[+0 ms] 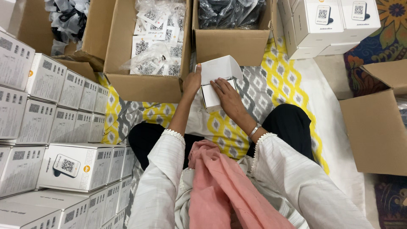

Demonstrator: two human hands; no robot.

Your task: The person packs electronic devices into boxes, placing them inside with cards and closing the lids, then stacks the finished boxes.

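A small white cardboard box with its lid flap raised sits in front of me, above my lap. My left hand grips its left side, thumb up along the flap edge. My right hand lies over the open top of the box, fingers reaching into or pressing on the opening. What is inside the box is hidden by my fingers. A silver bangle circles my right wrist.
Stacked white product boxes fill the left; more stand at top right. Three open brown cartons hold bagged white cards, dark bagged items and grey bags. Another carton stands right. A yellow-grey patterned cloth covers the floor.
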